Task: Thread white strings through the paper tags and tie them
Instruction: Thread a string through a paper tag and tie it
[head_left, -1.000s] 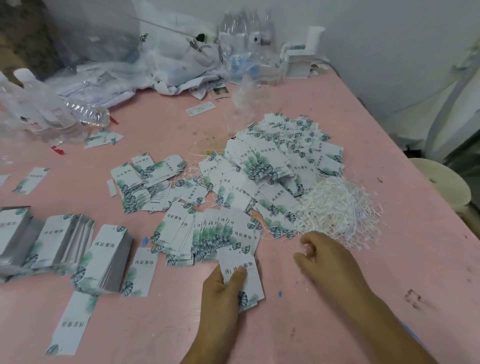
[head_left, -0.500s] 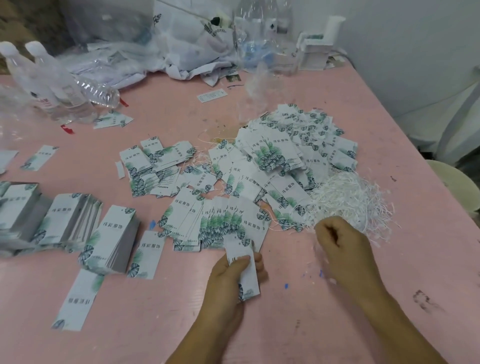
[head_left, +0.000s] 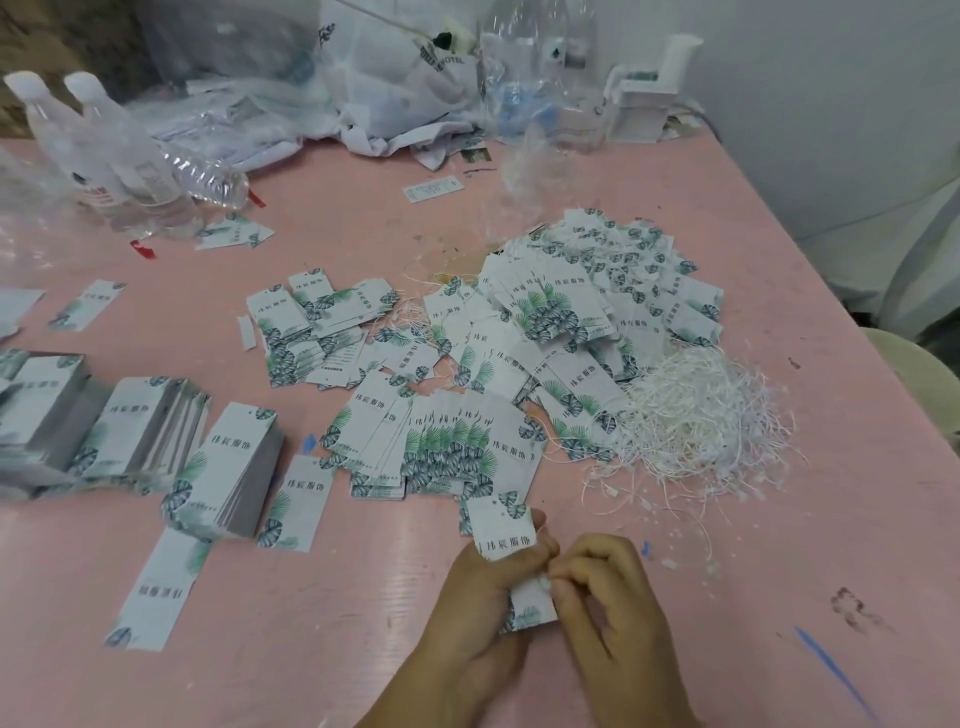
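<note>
The left hand gripped a paper tag; right fingers pinched a string at it. Beyond it, strung tags outnumbered the unstrung stacks.

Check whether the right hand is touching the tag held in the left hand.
Touching. The head view shows the right hand's fingertips pinched against the edge of the tag that the left hand grips.
</note>
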